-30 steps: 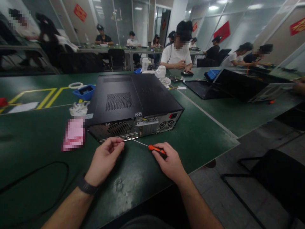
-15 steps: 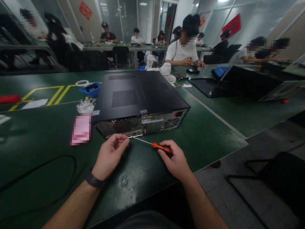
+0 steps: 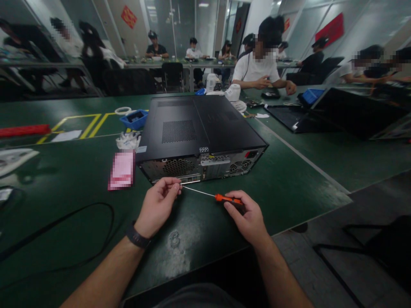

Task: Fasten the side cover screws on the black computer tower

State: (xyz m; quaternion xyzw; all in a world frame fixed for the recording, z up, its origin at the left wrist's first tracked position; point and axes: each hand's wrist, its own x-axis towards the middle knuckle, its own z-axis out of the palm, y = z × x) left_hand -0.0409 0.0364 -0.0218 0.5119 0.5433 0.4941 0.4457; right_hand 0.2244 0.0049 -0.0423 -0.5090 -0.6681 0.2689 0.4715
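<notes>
A black desktop computer case (image 3: 180,113) lies flat on the green table, its metal back panel (image 3: 215,167) with vents and a fan grille turned towards me. My right hand (image 3: 248,214) is closed around the orange and black handle of a screwdriver (image 3: 229,200), whose thin shaft points left. The tip ends at the fingers of my left hand (image 3: 162,199), which are pinched together just in front of the panel's lower edge. Whatever sits between those fingers is too small or hidden to make out. A thin bright strip shows beside them.
Left of the case lie a pink blurred packet (image 3: 122,170), white gloves (image 3: 127,140) and a blue bin (image 3: 135,119). A black cable (image 3: 80,208) curves across the near left. Another opened case (image 3: 356,112) stands at right. Across the table sits a person (image 3: 258,68).
The view has swung slightly left, so everything sits further right. The screwdriver tip now meets my left fingertips, where a small gap showed before.
</notes>
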